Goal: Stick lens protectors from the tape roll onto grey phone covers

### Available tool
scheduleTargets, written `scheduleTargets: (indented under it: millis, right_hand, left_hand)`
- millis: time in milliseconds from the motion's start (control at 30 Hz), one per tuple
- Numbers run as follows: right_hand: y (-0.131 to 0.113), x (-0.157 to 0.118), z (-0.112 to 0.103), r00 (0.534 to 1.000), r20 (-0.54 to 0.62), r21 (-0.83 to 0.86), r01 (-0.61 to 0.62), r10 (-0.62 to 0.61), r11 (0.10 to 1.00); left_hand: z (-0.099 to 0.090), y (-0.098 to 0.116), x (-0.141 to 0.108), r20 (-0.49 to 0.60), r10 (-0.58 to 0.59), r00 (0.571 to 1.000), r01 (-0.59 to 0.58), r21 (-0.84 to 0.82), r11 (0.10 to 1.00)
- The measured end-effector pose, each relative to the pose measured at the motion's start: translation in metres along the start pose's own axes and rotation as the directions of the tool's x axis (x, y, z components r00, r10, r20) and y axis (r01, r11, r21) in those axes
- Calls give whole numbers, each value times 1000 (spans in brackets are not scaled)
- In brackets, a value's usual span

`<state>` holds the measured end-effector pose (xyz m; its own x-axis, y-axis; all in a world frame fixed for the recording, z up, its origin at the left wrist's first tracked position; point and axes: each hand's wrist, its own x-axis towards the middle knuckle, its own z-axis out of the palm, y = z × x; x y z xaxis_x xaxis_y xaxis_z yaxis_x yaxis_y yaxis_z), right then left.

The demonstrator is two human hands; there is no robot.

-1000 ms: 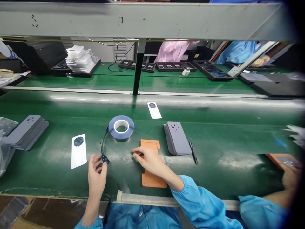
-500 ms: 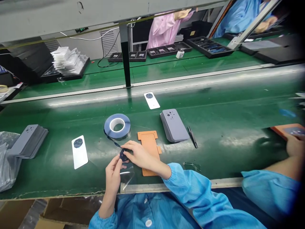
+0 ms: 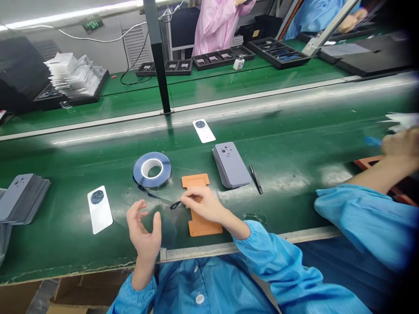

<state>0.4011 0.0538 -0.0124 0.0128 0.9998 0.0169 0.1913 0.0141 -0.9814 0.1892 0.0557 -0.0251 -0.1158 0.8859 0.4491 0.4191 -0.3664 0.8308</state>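
My right hand point(image 3: 204, 204) pinches a small dark round piece point(image 3: 175, 205) at its edge, over the left side of an orange fixture plate point(image 3: 204, 224). A thin strip runs from that piece to the blue tape roll point(image 3: 137, 168), which lies flat with its white core up. My left hand point(image 3: 144, 229) is raised near the table's front edge, fingers and thumb spread, holding nothing. Left of it lies a white phone back panel point(image 3: 102, 216) with a dark round camera area. A stack of grey panels point(image 3: 234, 165) and black tweezers point(image 3: 256, 179) sit beyond the fixture.
Another white panel point(image 3: 207, 133) lies further back. More grey panels point(image 3: 16, 196) are stacked at the far left. At right, a co-worker's arm point(image 3: 373, 174) reaches over another orange fixture point(image 3: 366, 163). A post point(image 3: 160, 65) and black trays point(image 3: 222, 58) stand behind.
My left hand has let go of the dark piece, opened and moved left. My right hand has moved slightly right with the piece. The co-worker's hand has risen. The whole view has shifted.
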Motion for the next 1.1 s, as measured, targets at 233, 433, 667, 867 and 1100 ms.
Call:
scheduleTargets:
  millis: [233, 433, 667, 867, 1100]
  right_hand:
    - [29, 4, -37, 960, -216, 104, -157, 176, 982]
    - [46, 1, -38, 934, -335, -113, -170, 124, 979]
    - [56, 0, -34, 927, -374, -236, -112, 16, 965]
    - [61, -1, -31, 917, -398, -217, -89, -5, 972]
    - [58, -1, -28, 908, -420, -239, -97, -13, 966]
  left_hand:
    - [33, 37, 28, 340, 271, 900, -217, -190, 958]
    - [86, 4, 55, 672, -259, 694, 284, 75, 956]
    - [101, -19, 52, 746, -358, 562, 459, 79, 885]
    - [103, -15, 47, 706, -352, 614, 377, 130, 917]
    - [106, -14, 44, 669, -367, 647, 341, 177, 923]
